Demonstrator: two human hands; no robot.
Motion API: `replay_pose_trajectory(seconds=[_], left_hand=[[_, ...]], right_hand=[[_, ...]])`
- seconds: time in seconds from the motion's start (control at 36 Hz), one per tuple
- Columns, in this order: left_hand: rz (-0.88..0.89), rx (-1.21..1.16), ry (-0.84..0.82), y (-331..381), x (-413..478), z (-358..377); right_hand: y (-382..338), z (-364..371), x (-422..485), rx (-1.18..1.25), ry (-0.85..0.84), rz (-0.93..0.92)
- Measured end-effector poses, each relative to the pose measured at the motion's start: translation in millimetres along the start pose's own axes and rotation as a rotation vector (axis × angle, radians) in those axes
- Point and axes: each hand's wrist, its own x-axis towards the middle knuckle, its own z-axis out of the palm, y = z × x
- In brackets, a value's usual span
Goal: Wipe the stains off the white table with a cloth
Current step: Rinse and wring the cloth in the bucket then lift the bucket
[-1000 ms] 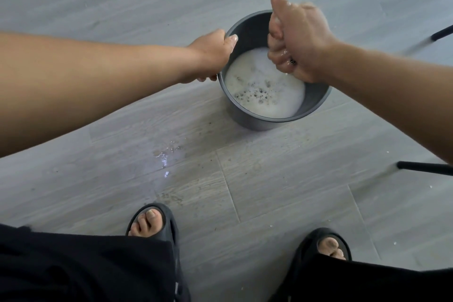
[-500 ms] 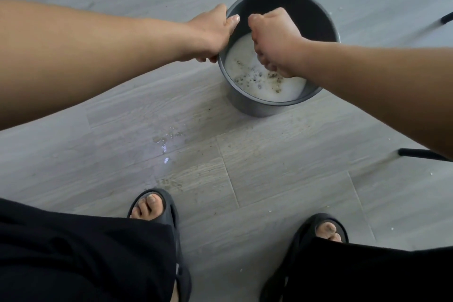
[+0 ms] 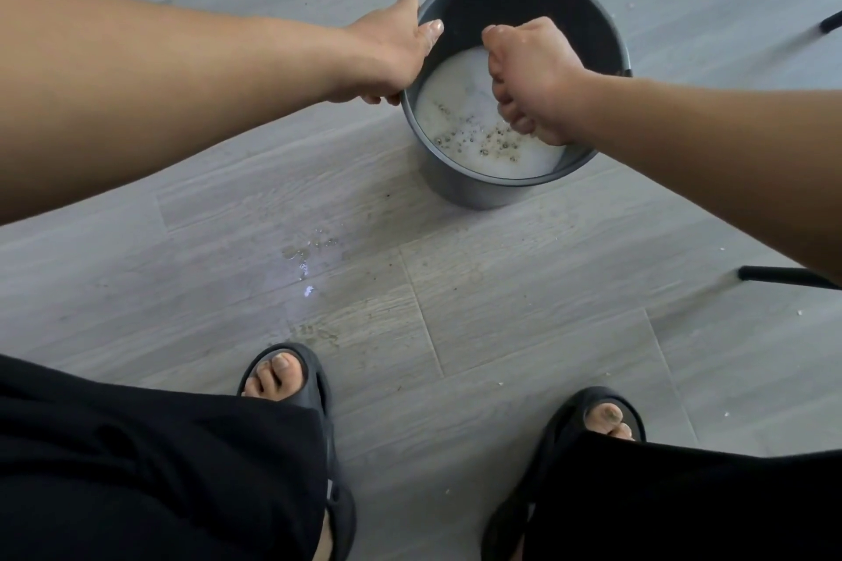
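Nearest the camera are the person's black shorts (image 3: 136, 469) and two dark slippers (image 3: 291, 374), well back from both hands on the grey plank floor (image 3: 501, 310). Between the slippers and the left hand (image 3: 387, 55), below the left forearm, a small wet patch (image 3: 310, 255) glints on the planks. Off to the right of the right forearm lies a thin black bar (image 3: 783, 276), perhaps a furniture leg.

Beneath the hands stands a dark grey bucket (image 3: 474, 191) holding cloudy white water (image 3: 455, 105) with dark specks or bubbles (image 3: 478, 141) near its closer edge. The left hand grips the bucket's rim, thumb inside and fingers curled around the outside, steadying it. The right hand (image 3: 533, 77), wet and shiny, is clenched in a tight fist just above the water, inside the bucket's mouth. Nothing shows between its fingers, so it cannot be told whether the cloth is balled up inside it.

The cloth and the white table are not in view. As a judgement, this looks like wetting or wringing out. How much wiping is done cannot be told from here, and any stains left are out of view.
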Motion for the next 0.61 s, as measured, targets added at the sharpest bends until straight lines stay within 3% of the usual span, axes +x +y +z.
replay_pose_trajectory(seconds=[0.28,0.39,0.47,0.61], left_hand=[[-0.019,-0.045,0.013,2,-1,-1],[-0.043,-0.036,0.008,4,4,-2],[-0.017,0.0,0.104,8,9,-8],[0.168,-0.082,0.306,22,4,-19]], right_hand=[[-10,-5,14,0.044,0.124,0.142],[-9,7,22,-0.025,-0.068,0.163],[-9,6,29,-0.039,-0.257,0.247],[-17,-26,25,0.24,-0.468,0.301]])
